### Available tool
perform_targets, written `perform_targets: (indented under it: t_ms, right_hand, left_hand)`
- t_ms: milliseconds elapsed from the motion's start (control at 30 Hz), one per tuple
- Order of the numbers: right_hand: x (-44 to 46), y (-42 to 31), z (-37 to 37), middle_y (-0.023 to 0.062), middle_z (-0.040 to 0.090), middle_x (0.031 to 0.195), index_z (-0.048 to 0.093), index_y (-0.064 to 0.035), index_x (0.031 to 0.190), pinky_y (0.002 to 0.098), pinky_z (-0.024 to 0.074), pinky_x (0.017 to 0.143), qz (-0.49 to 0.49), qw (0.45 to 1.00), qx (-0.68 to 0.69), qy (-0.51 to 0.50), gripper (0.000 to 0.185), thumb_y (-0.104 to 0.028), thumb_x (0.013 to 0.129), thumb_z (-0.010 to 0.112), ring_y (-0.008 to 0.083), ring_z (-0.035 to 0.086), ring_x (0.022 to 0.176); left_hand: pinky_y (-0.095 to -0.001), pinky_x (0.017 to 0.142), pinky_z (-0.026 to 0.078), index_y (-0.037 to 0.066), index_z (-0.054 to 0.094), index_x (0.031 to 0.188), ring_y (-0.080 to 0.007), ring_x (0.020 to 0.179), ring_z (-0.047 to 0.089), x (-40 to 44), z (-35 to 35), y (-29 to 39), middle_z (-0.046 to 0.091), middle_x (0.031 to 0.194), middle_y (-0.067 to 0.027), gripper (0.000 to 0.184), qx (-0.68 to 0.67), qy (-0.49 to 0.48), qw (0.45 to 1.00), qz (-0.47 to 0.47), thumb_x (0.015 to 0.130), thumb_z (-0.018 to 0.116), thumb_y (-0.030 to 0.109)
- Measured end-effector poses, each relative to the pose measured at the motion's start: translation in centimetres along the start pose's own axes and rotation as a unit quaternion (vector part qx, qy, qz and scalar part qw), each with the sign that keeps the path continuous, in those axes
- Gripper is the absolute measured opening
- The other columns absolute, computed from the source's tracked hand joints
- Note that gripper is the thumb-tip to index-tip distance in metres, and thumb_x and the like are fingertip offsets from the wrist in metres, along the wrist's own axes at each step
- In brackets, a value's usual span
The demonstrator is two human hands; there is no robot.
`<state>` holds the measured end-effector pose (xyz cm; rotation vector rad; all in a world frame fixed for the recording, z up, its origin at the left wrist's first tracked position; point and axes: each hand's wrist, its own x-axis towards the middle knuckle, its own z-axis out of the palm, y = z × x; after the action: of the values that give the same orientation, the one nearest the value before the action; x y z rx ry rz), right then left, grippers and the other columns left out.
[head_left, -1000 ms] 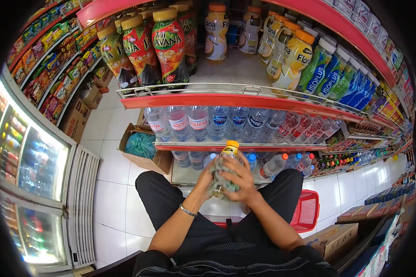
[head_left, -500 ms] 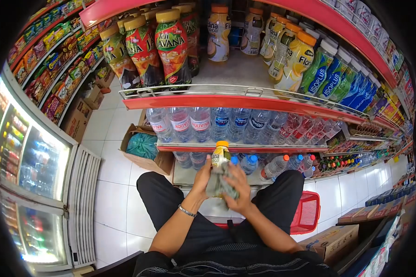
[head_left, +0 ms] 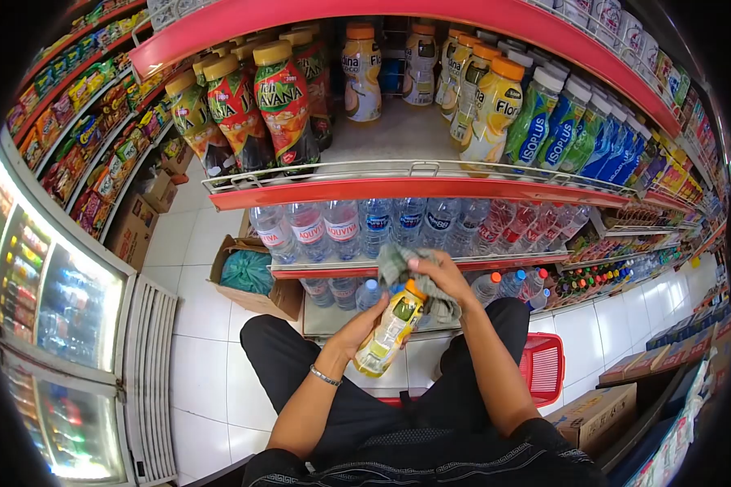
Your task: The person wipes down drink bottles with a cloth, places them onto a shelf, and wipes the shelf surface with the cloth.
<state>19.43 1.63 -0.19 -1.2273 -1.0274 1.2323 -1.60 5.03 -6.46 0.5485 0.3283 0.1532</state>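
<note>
My left hand [head_left: 359, 331] is wrapped round a yellow bottle [head_left: 388, 334] with an orange cap, tilted with its cap up and to the right. A grey-green cloth [head_left: 440, 307] is bunched in my right hand [head_left: 445, 276], just above and beside the bottle's cap. Part of the cloth hangs down behind the cap. Similar orange-capped bottles [head_left: 492, 114] stand on the shelf above, between red-labelled tea bottles [head_left: 284, 105] and green and blue bottles [head_left: 536, 122].
Water bottles [head_left: 341, 230] line the lower shelves behind red shelf edges [head_left: 414, 191]. An open carton [head_left: 281, 300] holds a teal bag [head_left: 248, 271] at the left. To the right are a red basket [head_left: 542, 369] and a carton [head_left: 597, 418]. Lit fridges [head_left: 65, 300] stand far left.
The bottle has come down and now tilts to the right. My right hand with the cloth has moved up from the bottle's body to beside its cap. The view has shifted slightly.
</note>
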Motion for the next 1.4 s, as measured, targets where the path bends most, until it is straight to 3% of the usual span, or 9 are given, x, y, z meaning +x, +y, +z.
perform_targets:
  t_ms: [133, 333, 400, 567, 700, 1033, 1267, 1333, 1400]
  right_hand:
    - [-1.4, -0.5, 1.5, 0.0033, 0.069, 0.09, 0.069, 0.0008, 0.099, 0.0262, 0.0485, 0.073, 0.025, 0.992, 0.122, -0.031, 0.026, -0.017, 0.082, 0.076, 0.0101, 0.062, 0.084]
    - [-2.4, -1.0, 3.6, 0.0021, 0.069, 0.069, 0.071, 0.0017, 0.079, 0.0275, 0.0482, 0.056, -0.105, 0.976, -0.102, 0.16, 0.019, -0.015, 0.077, 0.08, 0.0111, 0.063, 0.06]
    - [-2.2, 0.3, 4.0, 0.0049, 0.068, 0.066, 0.071, 0.0011, 0.079, 0.0266, 0.0481, 0.057, -0.318, 0.848, -0.301, 0.298, 0.017, -0.013, 0.077, 0.081, 0.0133, 0.063, 0.057]
    - [-3.4, 3.2, 4.6, 0.0233, 0.064, 0.119, 0.067, 0.002, 0.099, 0.0412, 0.0483, 0.094, -0.31, 0.898, -0.21, 0.229, 0.035, -0.002, 0.067, 0.079, 0.0375, 0.062, 0.112]
    - [-4.3, 4.3, 5.8, 0.0228, 0.06, 0.126, 0.067, -0.0009, 0.103, 0.0497, 0.0429, 0.102, -0.414, 0.842, -0.275, 0.211, 0.043, -0.004, 0.061, 0.078, 0.0439, 0.049, 0.13]
    - [-7.3, 4.8, 7.5, 0.0152, 0.066, 0.115, 0.069, -0.0062, 0.098, 0.0521, 0.0419, 0.101, -0.487, 0.773, -0.388, 0.123, 0.035, -0.019, 0.066, 0.076, 0.038, 0.059, 0.121]
    - [-10.2, 7.9, 9.3, 0.0219, 0.062, 0.118, 0.064, -0.0012, 0.111, 0.0466, 0.041, 0.102, -0.368, 0.877, -0.235, 0.199, 0.039, -0.008, 0.073, 0.07, 0.0424, 0.057, 0.121]
    - [-10.3, 8.6, 10.0, 0.0212, 0.06, 0.122, 0.059, 0.0007, 0.119, 0.0418, 0.0438, 0.099, -0.333, 0.876, -0.248, 0.246, 0.038, -0.004, 0.081, 0.063, 0.0379, 0.057, 0.12]
    - [-9.5, 7.8, 10.9, 0.0173, 0.061, 0.124, 0.058, 0.0002, 0.12, 0.0352, 0.0466, 0.094, -0.055, 0.946, 0.12, 0.297, 0.033, -0.009, 0.089, 0.061, 0.0307, 0.06, 0.114]
  left_hand:
    - [-0.0409, 0.075, 0.052, 0.0, 0.048, 0.134, -0.0325, 0.086, 0.063, -0.3, -0.2, -0.6, 0.062, 0.11, -0.0232, 0.069, -0.108, -0.096, 0.989, -0.029, 0.102, 0.026, 0.056]
    - [-0.0392, 0.073, 0.053, -0.002, 0.052, 0.124, -0.0303, 0.08, 0.063, 0.1, 0.6, -0.7, 0.063, 0.099, -0.0217, 0.069, -0.106, -0.037, 0.994, -0.011, 0.102, 0.027, 0.059]
    - [-0.0382, 0.073, 0.054, -0.001, 0.053, 0.124, -0.0283, 0.082, 0.064, 0.2, 0.7, -0.6, 0.064, 0.098, -0.0198, 0.067, -0.052, -0.017, 0.998, 0.02, 0.102, 0.028, 0.058]
    - [-0.0355, 0.074, 0.056, 0.003, 0.054, 0.125, -0.0217, 0.087, 0.067, 0.1, 1.6, -0.7, 0.066, 0.103, -0.0135, 0.06, 0.113, 0.182, 0.973, 0.087, 0.103, 0.032, 0.054]
    - [-0.0346, 0.079, 0.056, 0.005, 0.054, 0.128, -0.019, 0.094, 0.067, 0.2, 1.6, -0.7, 0.065, 0.111, -0.0095, 0.058, 0.078, 0.189, 0.97, 0.135, 0.102, 0.036, 0.054]
    - [-0.031, 0.084, 0.055, 0.005, 0.053, 0.131, -0.0164, 0.098, 0.066, -0.1, 0.1, -0.4, 0.065, 0.114, -0.008, 0.062, -0.068, 0.048, 0.987, 0.136, 0.099, 0.043, 0.057]
    - [-0.0299, 0.09, 0.047, 0.004, 0.055, 0.128, -0.0156, 0.098, 0.063, 0.0, 1.3, 0.0, 0.066, 0.11, -0.0072, 0.07, 0.086, 0.249, 0.928, 0.264, 0.101, 0.029, 0.063]
    - [-0.0309, 0.091, 0.047, 0.004, 0.047, 0.134, -0.0158, 0.102, 0.061, 1.4, -0.1, -1.7, 0.062, 0.116, -0.0074, 0.053, 0.001, 0.264, 0.889, 0.375, 0.104, 0.04, 0.048]
    - [-0.0314, 0.095, 0.045, 0.002, 0.039, 0.137, -0.0171, 0.108, 0.057, 1.1, 1.1, -2.3, 0.056, 0.121, -0.008, 0.056, 0.131, 0.297, 0.818, 0.474, 0.092, 0.069, 0.019]
